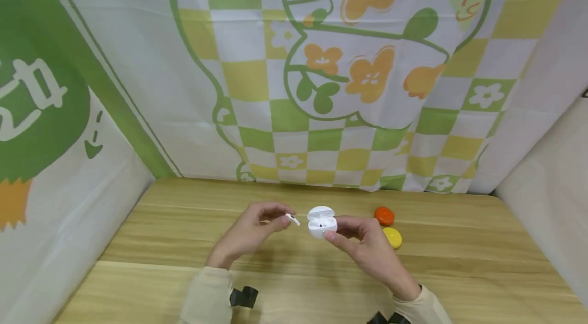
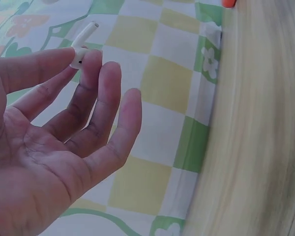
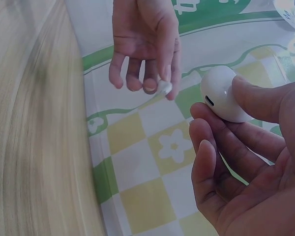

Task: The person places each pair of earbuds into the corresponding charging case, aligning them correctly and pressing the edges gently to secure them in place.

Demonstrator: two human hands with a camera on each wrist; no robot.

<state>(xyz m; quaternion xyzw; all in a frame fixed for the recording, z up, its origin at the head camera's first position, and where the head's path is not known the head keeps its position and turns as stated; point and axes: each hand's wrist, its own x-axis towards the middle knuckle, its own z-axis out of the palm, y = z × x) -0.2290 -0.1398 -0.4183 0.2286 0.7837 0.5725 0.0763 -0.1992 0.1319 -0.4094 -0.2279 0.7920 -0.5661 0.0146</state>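
A white wireless earbud [image 1: 292,219] is pinched between the thumb and fingertips of my left hand [image 1: 250,229]. In the left wrist view the earbud [image 2: 85,39] points its stem up and away from the fingers. My right hand [image 1: 367,247] grips a round white earbud case [image 1: 321,229] by its right side, thumb in front. The lid [image 1: 320,212] of the case stands raised, and a dark spot shows inside. From the right wrist view the case [image 3: 223,93] shows its smooth underside with a small dark port. A short gap separates earbud and case.
Behind my right hand lie a red-orange disc [image 1: 384,216] and a yellow disc [image 1: 392,238] on the wooden table [image 1: 151,242]. A checkered, flowered cloth [image 1: 331,150] hangs at the table's back edge, with white cloth walls at both sides.
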